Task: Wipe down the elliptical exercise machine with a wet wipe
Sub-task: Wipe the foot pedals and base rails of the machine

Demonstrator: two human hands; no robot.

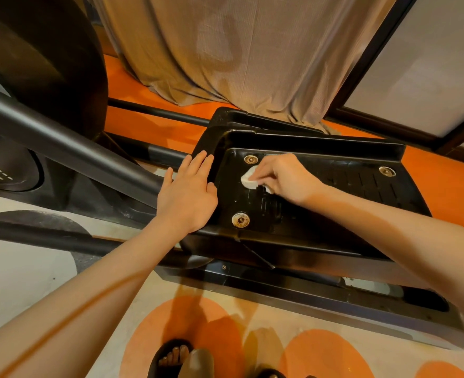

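Observation:
A black elliptical machine fills the middle of the view. Its near foot pedal [334, 184] is a ribbed black tray with three round metal bolts. My right hand [282, 178] presses a small folded white wet wipe [248, 179] onto the pedal's front left part, close to the upper bolt. Flat on the pedal's left rim, with fingers spread and holding nothing, rests my left hand [188, 192]. A second pedal [252, 120] shows just behind the first.
A thick black arm bar [69, 148] runs diagonally at left, below the dark flywheel housing [48, 55]. The base rail [307, 293] lies under the pedal. A beige curtain [239, 50] hangs behind. My sandalled feet [176, 356] stand on an orange-patterned floor.

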